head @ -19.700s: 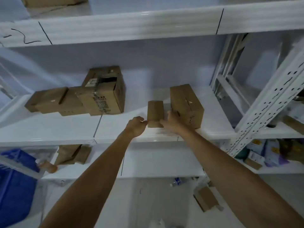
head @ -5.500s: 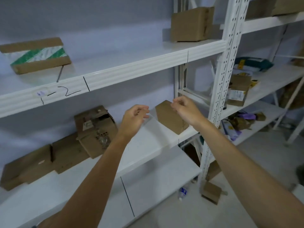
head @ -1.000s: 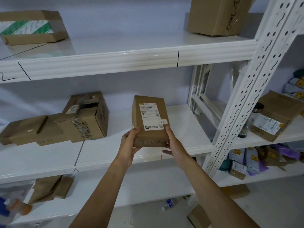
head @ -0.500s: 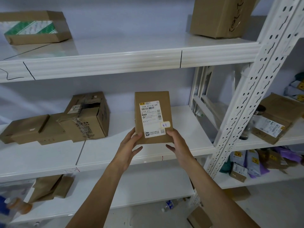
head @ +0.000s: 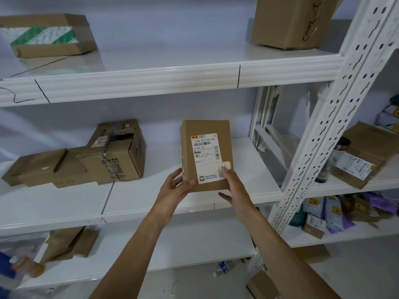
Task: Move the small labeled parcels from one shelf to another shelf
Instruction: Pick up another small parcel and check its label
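A small brown parcel with a white shipping label facing me is held upright in the air in front of the middle shelf. My left hand grips its lower left edge, thumb across the front. My right hand holds the lower right corner, thumb on the label. The parcel's bottom edge is hidden behind my fingers. The upper shelf runs above it, with black pen marks on its front lip.
On the middle shelf at left lie a torn-open box and flat boxes. The upper shelf carries a green-taped box and a large carton. A perforated white post stands right, with more parcels beyond.
The parcel has been tipped more upright so its label faces me squarely, and my right thumb has moved onto the label. My hands stay at about the same height.
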{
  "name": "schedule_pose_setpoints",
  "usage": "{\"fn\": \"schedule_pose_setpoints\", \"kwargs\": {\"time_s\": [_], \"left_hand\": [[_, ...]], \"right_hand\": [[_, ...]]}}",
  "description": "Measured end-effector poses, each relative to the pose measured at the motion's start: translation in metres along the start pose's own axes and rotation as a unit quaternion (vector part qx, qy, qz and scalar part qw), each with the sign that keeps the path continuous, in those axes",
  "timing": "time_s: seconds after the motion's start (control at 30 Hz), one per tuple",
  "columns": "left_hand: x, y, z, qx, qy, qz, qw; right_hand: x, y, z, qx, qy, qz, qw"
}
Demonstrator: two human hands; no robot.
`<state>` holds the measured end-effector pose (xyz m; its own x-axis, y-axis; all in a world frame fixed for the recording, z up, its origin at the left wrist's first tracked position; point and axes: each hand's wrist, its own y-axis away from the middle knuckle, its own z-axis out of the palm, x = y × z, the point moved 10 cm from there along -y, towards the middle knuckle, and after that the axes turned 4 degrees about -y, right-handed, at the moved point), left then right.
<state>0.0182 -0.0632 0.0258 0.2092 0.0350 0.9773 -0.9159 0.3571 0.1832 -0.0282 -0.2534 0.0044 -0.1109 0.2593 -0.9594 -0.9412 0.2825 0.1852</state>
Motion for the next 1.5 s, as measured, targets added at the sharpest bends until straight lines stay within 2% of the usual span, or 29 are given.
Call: {"fn": "schedule_pose_setpoints", "kwargs": {"time_s": [0.23, 0.4, 0.57, 0.7, 0.9, 1.07, 1.13, 1.23, 1.37, 1.5], "left_hand": [[0.001, 0.002, 0.001, 0.037, -0.061, -0.006, 0.997], [0.008, 0.007, 0.013, 0.061, -0.090, 0.009, 0.994], [0.016, 0.013, 0.031, 0.108, -0.114, 0.038, 0.987], [0.019, 0.016, 0.041, 0.122, -0.117, 0.062, 0.984], [0.013, 0.011, 0.041, 0.112, -0.109, 0.057, 0.986], [0.000, 0.003, 0.027, 0.077, -0.014, 0.010, 0.997], [-0.006, 0.000, 0.019, 0.064, 0.024, -0.005, 0.998], [-0.012, -0.002, 0.011, 0.051, 0.070, -0.017, 0.996], [-0.019, -0.004, 0.006, 0.047, 0.135, -0.034, 0.989], [-0.025, -0.003, 0.004, 0.060, 0.156, -0.045, 0.985]], "right_hand": [[0.006, 0.004, 0.000, -0.002, -0.012, 0.007, 1.000], [0.023, 0.001, -0.008, 0.011, -0.117, 0.054, 0.992], [0.037, 0.000, -0.011, -0.012, -0.185, 0.047, 0.982], [0.043, 0.000, -0.019, 0.000, -0.210, 0.054, 0.976], [0.041, 0.000, -0.021, 0.008, -0.196, 0.046, 0.979], [0.024, 0.003, -0.017, 0.043, -0.131, 0.040, 0.990], [0.013, 0.007, -0.012, 0.048, -0.084, 0.015, 0.995], [-0.005, 0.016, -0.003, 0.071, -0.009, -0.070, 0.995], [-0.020, 0.034, 0.007, 0.132, 0.053, -0.165, 0.976], [-0.030, 0.052, 0.025, 0.175, 0.114, -0.248, 0.946]]}}
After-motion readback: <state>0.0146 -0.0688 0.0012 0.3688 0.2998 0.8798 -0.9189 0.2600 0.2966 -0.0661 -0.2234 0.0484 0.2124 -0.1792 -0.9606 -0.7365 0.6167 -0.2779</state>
